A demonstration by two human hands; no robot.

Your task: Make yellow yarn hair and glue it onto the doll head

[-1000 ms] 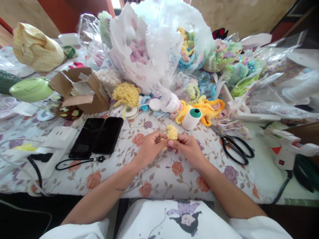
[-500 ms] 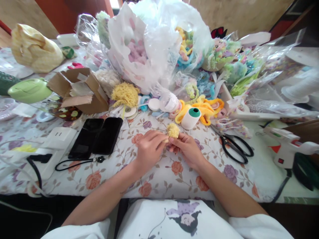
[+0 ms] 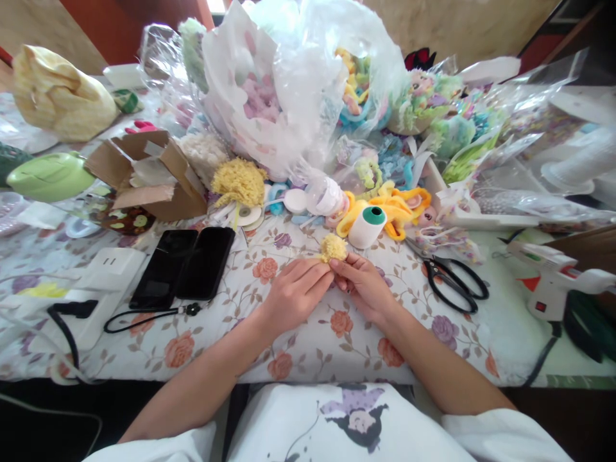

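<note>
Between my two hands is a small fluffy yellow pom-pom, held just above the flowered tablecloth. My left hand is closed at its left underside, fingers bent together and fingertips partly hidden. From the right, my right hand pinches the pom-pom's lower edge between thumb and fingers. Just beyond stands a white thread spool with a green top, leaning against yellow-orange plush strips. A larger yellow fluffy bundle lies farther back on the left.
Black-handled scissors lie to the right, with a white glue gun beyond. Two dark phones and a white power strip lie left. An opened cardboard box and plastic bags of plush pieces line the back.
My left hand has moved in closer to my right, its fingers now folded against the pom-pom's underside. The pom-pom has shifted slightly left and down. The whole view has shifted a little.
</note>
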